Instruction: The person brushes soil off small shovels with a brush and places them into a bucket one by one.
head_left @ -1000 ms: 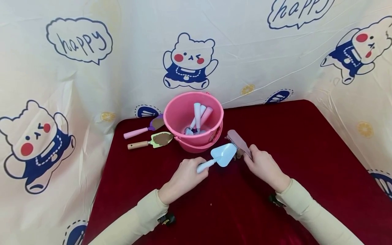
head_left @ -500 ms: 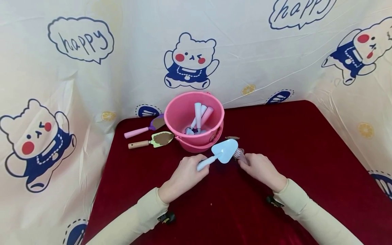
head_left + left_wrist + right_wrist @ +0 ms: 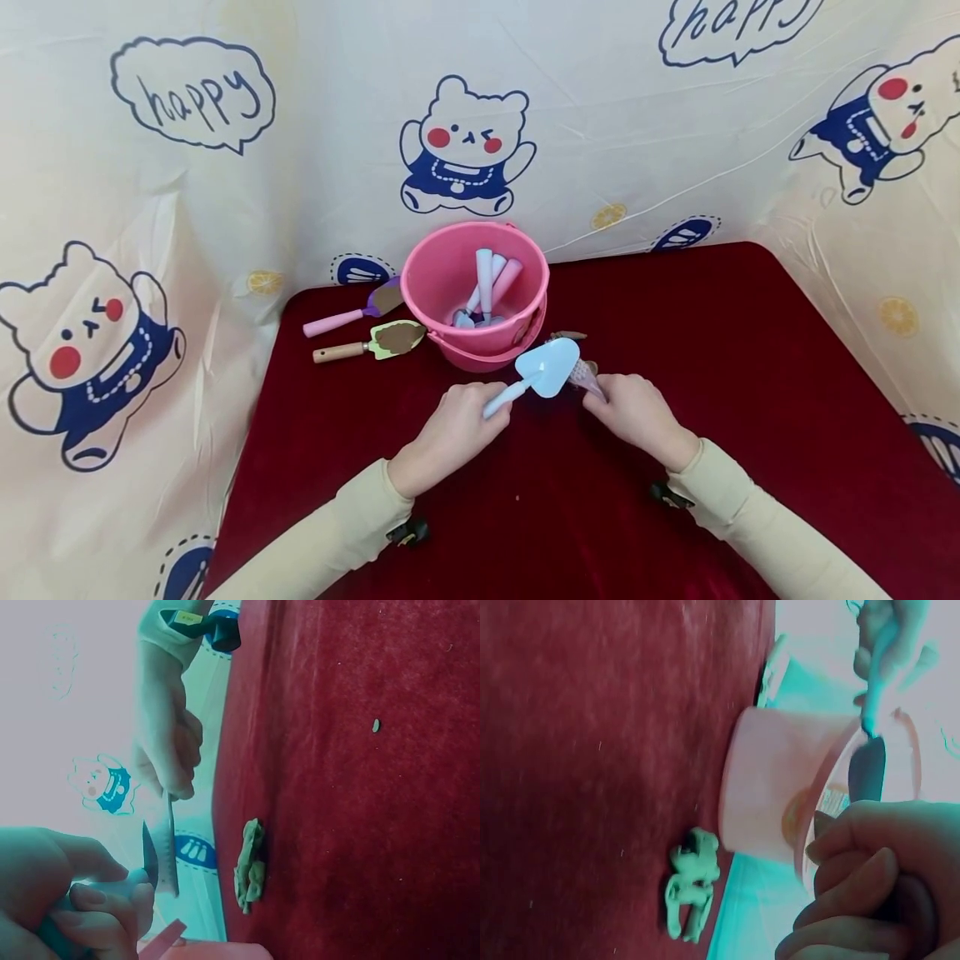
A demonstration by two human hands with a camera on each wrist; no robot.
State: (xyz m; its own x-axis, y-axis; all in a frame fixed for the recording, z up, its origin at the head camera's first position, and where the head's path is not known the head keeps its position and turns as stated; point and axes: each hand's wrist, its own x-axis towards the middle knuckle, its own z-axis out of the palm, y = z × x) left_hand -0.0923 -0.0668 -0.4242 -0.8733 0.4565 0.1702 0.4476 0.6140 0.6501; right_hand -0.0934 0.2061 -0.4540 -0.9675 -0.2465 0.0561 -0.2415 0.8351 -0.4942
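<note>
Pink brush (image 3: 587, 382): swinging round since a second ago.
Left hand (image 3: 459, 422): gripping a blue shovel (image 3: 550, 367).
Right hand (image 3: 641, 417): gripping the brush.
Tools: sitting close together between the hands.

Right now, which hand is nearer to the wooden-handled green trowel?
Your left hand. It grips the light-blue trowel, to the right of the green trowel and closer to you. Your right hand, gripping the brush, is farther right.
</note>
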